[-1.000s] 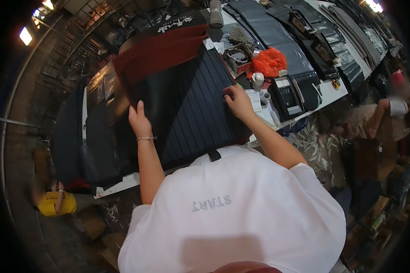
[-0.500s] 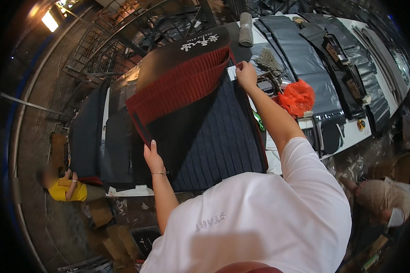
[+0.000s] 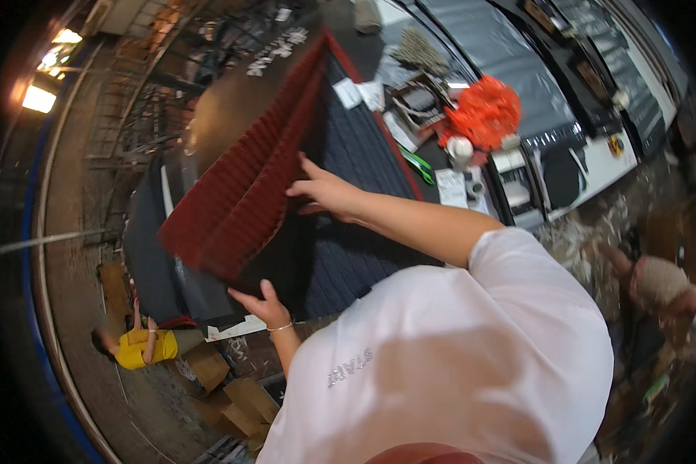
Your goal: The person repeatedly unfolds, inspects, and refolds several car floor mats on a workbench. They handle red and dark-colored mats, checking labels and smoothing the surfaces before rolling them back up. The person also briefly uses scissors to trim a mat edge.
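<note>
A red ribbed mat (image 3: 243, 182) with a black backing stands partly lifted and bent on the stack of mats in front of me. My right hand (image 3: 329, 189) has its fingers apart against the mat's right-hand side, by the dark backing. Close to its near lower corner is my left hand (image 3: 269, 309), fingers and thumb spread; whether it touches the mat I cannot tell. Beneath lies a dark blue ribbed mat (image 3: 356, 263) with a red border. White paper slips (image 3: 348, 93) rest at its far end.
Right of the stack are green-handled scissors (image 3: 416, 164), an orange-red plastic bag (image 3: 487, 112), a small open box (image 3: 419, 104) and a grey fluffy piece (image 3: 419, 50). A person in yellow (image 3: 147, 348) is at the left, another person (image 3: 665, 290) at the right. Cardboard (image 3: 243, 406) lies below.
My right hand has left the far corner and come nearer and left. The red mat has folded up and shifted left, and my left hand's fingers have spread.
</note>
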### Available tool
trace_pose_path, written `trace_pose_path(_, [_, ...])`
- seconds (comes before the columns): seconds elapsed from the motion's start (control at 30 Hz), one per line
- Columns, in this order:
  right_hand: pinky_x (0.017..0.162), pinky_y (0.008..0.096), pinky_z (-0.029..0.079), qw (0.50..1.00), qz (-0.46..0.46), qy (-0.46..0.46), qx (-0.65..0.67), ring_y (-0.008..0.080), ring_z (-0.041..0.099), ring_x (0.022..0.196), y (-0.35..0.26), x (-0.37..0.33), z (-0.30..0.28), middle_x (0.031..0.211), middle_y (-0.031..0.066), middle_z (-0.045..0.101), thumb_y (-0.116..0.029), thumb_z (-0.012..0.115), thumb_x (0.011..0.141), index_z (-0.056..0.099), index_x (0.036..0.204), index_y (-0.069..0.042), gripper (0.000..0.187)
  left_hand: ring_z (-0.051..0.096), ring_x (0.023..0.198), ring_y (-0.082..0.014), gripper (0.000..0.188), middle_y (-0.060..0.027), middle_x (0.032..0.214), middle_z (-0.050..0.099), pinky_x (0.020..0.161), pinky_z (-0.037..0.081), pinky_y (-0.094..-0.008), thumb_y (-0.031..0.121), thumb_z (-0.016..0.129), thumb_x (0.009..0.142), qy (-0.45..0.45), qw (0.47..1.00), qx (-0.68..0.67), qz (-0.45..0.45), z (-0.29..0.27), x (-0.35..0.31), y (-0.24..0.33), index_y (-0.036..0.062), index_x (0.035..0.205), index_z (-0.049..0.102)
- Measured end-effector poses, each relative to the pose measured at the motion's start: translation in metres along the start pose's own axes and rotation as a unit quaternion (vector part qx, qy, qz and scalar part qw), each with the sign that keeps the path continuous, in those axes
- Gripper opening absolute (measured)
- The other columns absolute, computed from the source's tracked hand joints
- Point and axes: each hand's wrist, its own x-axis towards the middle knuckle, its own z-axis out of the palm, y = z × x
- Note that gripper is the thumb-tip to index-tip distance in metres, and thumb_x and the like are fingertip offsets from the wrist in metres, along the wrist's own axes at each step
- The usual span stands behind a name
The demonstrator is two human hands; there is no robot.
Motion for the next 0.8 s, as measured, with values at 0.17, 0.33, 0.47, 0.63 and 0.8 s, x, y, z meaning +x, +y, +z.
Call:
trace_pose_path(0.17, [0.113,0.0517,0.046,0.983,-0.158,-0.040,0.083,0.0346,0.042,0.146,0.041,0.021,-0.015,0.170,0.0189,0.029,-0.026,0.061,0.101,0.004,0.172,-0.012,0.092,0.065,0.124,-0.0323,0.037,-0.0149,0.138,0.067,0.111,0.048,-0.0434,0.005,0.064,0.097,-0.187,0.972,-0.007,0.141,0.027,-0.003,0.096,-0.0039,0.134,0.065])
trace_pose_path(0.33, [0.114,0.0524,0.042,0.967,-0.081,0.012,0.240,0.0327,0.052,0.133,0.052,-0.007,-0.022,0.156,0.0169,0.048,-0.042,0.056,0.105,0.023,0.169,-0.014,0.077,0.073,0.104,-0.0258,0.030,-0.0167,0.119,0.076,0.092,0.056,-0.0341,0.008,0.065,0.102,-0.135,0.991,0.021,-0.006,-0.001,-0.005,0.063,-0.0071,0.127,0.069])
trace_pose_path(0.47, [0.115,0.0570,0.040,0.940,-0.017,0.063,0.336,0.0413,0.052,0.133,0.046,0.016,-0.071,0.153,0.0285,0.046,-0.069,0.043,0.104,0.031,0.164,-0.014,0.083,0.072,0.100,-0.0253,0.031,-0.0136,0.114,0.078,0.092,0.054,-0.0357,0.015,0.065,0.102,-0.272,0.958,0.094,0.023,-0.079,0.016,0.049,-0.0036,0.127,0.072])
trace_pose_path(0.63, [0.125,0.0565,0.030,0.929,-0.027,-0.031,0.368,0.0373,0.042,0.151,0.040,0.017,-0.079,0.161,0.0207,0.047,-0.085,0.037,0.096,0.043,0.159,-0.007,0.101,0.067,0.111,-0.0255,0.039,-0.0133,0.123,0.074,0.101,0.049,-0.0378,0.023,0.061,0.103,-0.263,0.894,-0.054,-0.360,-0.171,-0.012,-0.023,-0.0030,0.131,0.069])
trace_pose_path(0.8, [0.119,0.0514,0.041,0.931,-0.077,0.002,0.357,0.0373,0.053,0.140,0.023,0.024,-0.066,0.154,0.0187,0.056,-0.074,0.049,0.099,0.054,0.151,-0.005,0.087,0.062,0.123,-0.0256,0.047,-0.0130,0.132,0.071,0.109,0.043,-0.0400,0.031,0.058,0.103,0.073,0.707,-0.399,-0.579,-0.180,-0.088,-0.106,-0.0024,0.134,0.066])
